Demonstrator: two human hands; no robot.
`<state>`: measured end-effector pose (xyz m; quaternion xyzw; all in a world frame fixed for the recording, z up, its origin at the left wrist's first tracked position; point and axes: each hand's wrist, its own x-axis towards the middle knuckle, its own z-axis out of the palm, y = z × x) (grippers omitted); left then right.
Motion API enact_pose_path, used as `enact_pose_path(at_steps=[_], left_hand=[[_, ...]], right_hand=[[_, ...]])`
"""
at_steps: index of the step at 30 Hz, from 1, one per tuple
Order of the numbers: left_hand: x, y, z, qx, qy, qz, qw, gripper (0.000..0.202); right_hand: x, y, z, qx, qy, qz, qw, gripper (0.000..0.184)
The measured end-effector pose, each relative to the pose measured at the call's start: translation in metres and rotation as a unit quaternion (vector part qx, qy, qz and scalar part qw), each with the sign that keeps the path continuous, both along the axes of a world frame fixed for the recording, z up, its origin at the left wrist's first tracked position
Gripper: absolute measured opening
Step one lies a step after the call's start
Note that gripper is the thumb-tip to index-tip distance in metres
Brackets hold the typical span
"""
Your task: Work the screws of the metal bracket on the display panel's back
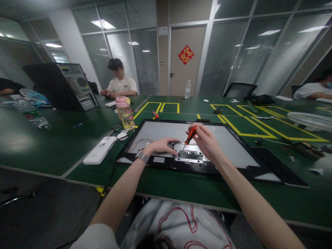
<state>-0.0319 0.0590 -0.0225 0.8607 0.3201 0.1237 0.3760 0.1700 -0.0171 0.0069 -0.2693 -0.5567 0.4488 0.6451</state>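
A flat display panel (236, 145) with a black frame and grey back lies on the green table in front of me. Near its front edge sits a silver metal bracket (192, 158) with several holes. My right hand (206, 140) is closed round the orange and black handle of a screwdriver (191, 135). The thin shaft slants down to the left end of the bracket; I cannot make out a screw at its tip. My left hand (163, 146) rests at the bracket's left end, thumb and fingers apart, the thumb by the screwdriver tip.
Left of the panel are a white device (100, 150) with a black cable and a pink-lidded bottle (125, 114). A computer case (62, 86) stands farther left. A person (121, 83) sits across the table. A black strip (280, 164) lies at the panel's right.
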Motion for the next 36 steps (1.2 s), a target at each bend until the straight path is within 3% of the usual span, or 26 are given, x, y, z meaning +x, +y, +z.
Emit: enact_pose_path(at_steps=[6, 10, 36], left_hand=[[0.0004, 0.0011, -0.0027, -0.003, -0.007, 0.001, 1.0, 0.075], [0.0001, 0.0013, -0.0027, 0.0, -0.007, -0.002, 1.0, 0.076], [-0.0005, -0.0002, -0.0002, 0.001, 0.0, -0.001, 1.0, 0.079]], right_hand=[[0.0001, -0.0017, 0.0018, -0.021, -0.012, 0.026, 0.999, 0.025], [-0.0012, -0.0017, 0.0018, -0.016, 0.021, 0.036, 0.999, 0.019], [-0.0019, -0.0017, -0.0017, 0.026, -0.026, -0.007, 0.999, 0.019]])
